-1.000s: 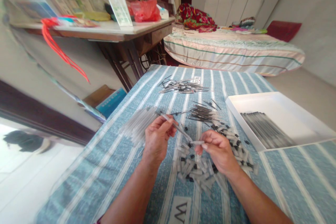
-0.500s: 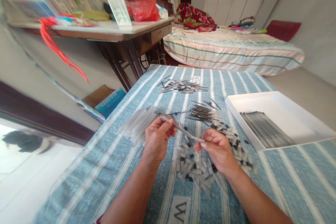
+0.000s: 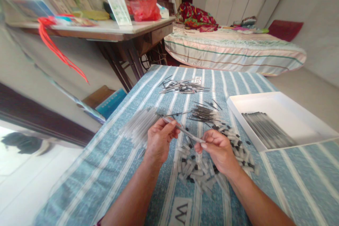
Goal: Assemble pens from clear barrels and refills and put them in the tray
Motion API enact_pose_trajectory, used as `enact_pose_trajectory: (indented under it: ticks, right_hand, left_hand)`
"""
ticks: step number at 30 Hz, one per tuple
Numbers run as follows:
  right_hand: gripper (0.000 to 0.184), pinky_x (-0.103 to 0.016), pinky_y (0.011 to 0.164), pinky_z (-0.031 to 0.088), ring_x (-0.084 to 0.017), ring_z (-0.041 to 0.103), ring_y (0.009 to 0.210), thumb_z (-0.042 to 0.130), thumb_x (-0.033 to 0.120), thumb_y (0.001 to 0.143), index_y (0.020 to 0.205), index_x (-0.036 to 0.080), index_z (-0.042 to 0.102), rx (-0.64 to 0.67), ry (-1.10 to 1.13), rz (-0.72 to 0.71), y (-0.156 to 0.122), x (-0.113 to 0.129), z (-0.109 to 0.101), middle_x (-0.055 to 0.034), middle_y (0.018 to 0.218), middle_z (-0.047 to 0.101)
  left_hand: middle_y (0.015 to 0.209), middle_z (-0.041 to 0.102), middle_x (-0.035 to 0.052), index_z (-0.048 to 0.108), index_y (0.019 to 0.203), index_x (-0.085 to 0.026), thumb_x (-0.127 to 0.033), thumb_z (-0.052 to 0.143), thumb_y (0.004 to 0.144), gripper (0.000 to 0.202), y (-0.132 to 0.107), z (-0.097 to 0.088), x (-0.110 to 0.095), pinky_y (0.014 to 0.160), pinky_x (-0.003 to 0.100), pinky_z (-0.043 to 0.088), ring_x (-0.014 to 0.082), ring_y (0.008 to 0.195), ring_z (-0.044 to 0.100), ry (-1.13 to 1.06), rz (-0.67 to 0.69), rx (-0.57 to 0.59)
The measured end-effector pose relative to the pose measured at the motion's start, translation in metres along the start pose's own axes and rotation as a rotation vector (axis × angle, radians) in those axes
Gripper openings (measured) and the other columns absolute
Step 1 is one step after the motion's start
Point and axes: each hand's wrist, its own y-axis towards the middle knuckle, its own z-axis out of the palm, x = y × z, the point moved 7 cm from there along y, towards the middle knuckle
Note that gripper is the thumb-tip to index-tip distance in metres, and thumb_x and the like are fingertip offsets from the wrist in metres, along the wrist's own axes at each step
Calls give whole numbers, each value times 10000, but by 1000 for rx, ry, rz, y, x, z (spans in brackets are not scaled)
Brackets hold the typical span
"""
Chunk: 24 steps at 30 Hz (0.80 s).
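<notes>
A slim grey translucent pen (image 3: 186,133) stretches between my two hands, slanting down to the right. My left hand (image 3: 161,140) pinches its upper left end between thumb and fingers. At the lower right end, my right hand (image 3: 219,151) grips the pen's tip, partly hiding it. A bundle of clear pen barrels (image 3: 140,124) lies beside my left hand. Dark thin refills (image 3: 203,114) are heaped beyond the hands. Below and around my right hand spread many loose clear caps (image 3: 202,176) with black pieces among them.
On the right stands a white open box (image 3: 302,116) with a row of dark-cored pens (image 3: 267,130) inside. Another heap of mixed pen parts (image 3: 185,86) lies at the table's far end. A striped blue cloth (image 3: 111,169) covers the table; a desk (image 3: 119,35) and bed (image 3: 233,53) are behind.
My right fingertips have shifted very slightly left at the pen's end. Both hands otherwise keep the same hold and place.
</notes>
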Motion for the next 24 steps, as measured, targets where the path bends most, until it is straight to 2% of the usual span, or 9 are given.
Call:
enact_pose_trajectory:
  ticks: [8,14,18,24]
  right_hand:
    - [198,-269,565,496,-156,625,583,679,302,701,748,188,524,-37,-177,4,-1,-1,-3,-17,667,681]
    - [159,-237,563,497,-141,631,589,652,309,739,809,181,589,-28,-324,-5,1,-7,-4,6,642,664]
    - [170,-242,575,506,-149,641,605,645,326,745,812,173,614,-19,-368,-1,2,-11,-4,-1,656,665]
    - [166,-243,529,504,-152,630,557,635,339,744,766,178,607,-68,-401,-24,1,-7,-5,-6,605,661]
  left_hand:
    - [573,623,-14,596,669,-146,-195,710,623,132,-1,0,5,451,189,402,79,458,539,57,-62,19]
    - [456,550,-28,583,594,-135,-260,673,663,168,2,-1,12,362,179,309,51,339,434,177,-112,80]
    - [432,543,-26,550,562,-139,-274,649,675,202,1,2,13,330,181,256,50,295,405,192,-144,117]
    - [414,547,-27,535,580,-149,-255,627,677,170,1,4,16,315,185,262,63,276,406,189,-147,107]
